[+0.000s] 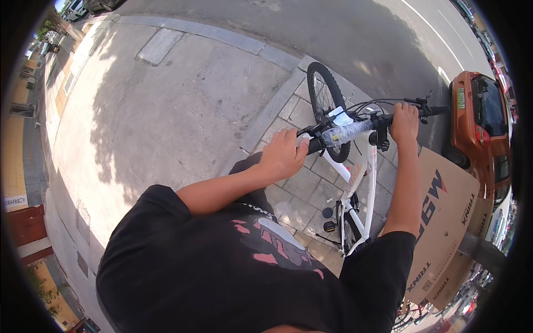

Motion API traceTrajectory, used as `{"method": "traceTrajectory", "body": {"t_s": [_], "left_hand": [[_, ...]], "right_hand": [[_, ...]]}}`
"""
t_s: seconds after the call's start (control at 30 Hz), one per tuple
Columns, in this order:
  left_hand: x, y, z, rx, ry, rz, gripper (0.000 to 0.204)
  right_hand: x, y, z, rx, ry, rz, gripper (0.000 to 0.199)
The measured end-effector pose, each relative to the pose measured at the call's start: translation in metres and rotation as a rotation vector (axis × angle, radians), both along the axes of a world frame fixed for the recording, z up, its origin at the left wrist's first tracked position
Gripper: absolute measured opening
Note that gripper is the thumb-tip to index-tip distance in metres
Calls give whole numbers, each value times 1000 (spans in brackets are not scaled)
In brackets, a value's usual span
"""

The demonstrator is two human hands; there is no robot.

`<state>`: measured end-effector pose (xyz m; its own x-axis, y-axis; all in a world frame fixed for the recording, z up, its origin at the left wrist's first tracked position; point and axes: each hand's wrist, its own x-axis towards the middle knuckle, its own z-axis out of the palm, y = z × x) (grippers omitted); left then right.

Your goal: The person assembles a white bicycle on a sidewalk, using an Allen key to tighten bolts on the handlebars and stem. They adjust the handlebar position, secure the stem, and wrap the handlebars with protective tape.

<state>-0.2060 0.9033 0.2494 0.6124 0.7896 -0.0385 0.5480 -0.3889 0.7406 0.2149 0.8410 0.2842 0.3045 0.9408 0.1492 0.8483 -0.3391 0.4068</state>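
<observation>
A white bicycle [367,198] stands in front of me on grey paving, its handlebar [348,133] partly wrapped in clear plastic. My left hand [285,149] closes round the left grip, which shows black beyond the thumb. On the other side my right hand [405,121] is wrapped round the bar beside the brake lever and cables; black bar sticks out past it. The front wheel [326,100] has a black knobby tyre and is turned at an angle to the frame. A white tag [340,117] hangs by the stem. Lower down, a black pedal [330,226] shows; my body hides the rear.
Large brown cardboard boxes [438,222] lean close by my right arm. Behind them an orange car [482,127] is parked along the road [355,39]. A stone kerb [266,53] edges the pavement. Wide concrete ground [183,105] stretches to my left.
</observation>
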Motion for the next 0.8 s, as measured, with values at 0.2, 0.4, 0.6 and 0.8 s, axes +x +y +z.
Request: {"method": "traceTrajectory", "body": {"t_s": [0.2,0.4,0.6,0.8], "left_hand": [[-49,80,-34,-123,-315,-294,63],[-231,287,-141,-543,26,-101,54],[-339,502,-185,-510,382,48,52],[-316,655,-219,-392,410,76,52]], "right_hand": [[7,2,2,-187,-27,-132,29],[16,6,28,-441,-36,-279,55],[15,33,66,-417,111,-813,22],[-124,329,16,158,555,-524,28]]}}
